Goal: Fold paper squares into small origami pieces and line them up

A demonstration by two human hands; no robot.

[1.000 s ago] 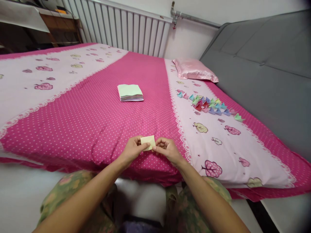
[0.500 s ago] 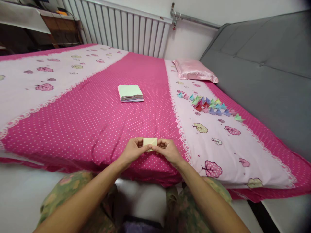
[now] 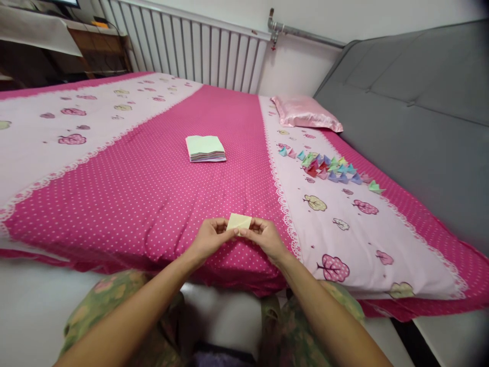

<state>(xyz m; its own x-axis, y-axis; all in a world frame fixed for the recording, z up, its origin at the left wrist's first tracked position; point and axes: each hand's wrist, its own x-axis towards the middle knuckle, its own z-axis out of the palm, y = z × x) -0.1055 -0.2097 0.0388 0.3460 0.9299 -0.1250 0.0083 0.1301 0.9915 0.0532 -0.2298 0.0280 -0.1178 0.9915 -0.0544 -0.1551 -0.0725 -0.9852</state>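
Note:
A small pale yellow folded paper [image 3: 239, 221] is pinched between both my hands just above the near edge of the pink dotted bed cover [image 3: 153, 183]. My left hand [image 3: 208, 238] grips its left side with closed fingers. My right hand [image 3: 263, 237] grips its right side the same way. A stack of square coloured paper sheets [image 3: 205, 148], pale green on top, lies on the bed further away, straight ahead.
Several small folded paper pieces [image 3: 328, 167] in mixed colours lie in rows on the light pink strip at the right. A pink satin pillow [image 3: 305, 113] rests by the grey headboard [image 3: 412, 117]. A white radiator [image 3: 191, 46] lines the far wall.
The yellow paper has been turned and folded smaller between my fingertips, tilting slightly. Both hands stay in the same spot at the bed's near edge.

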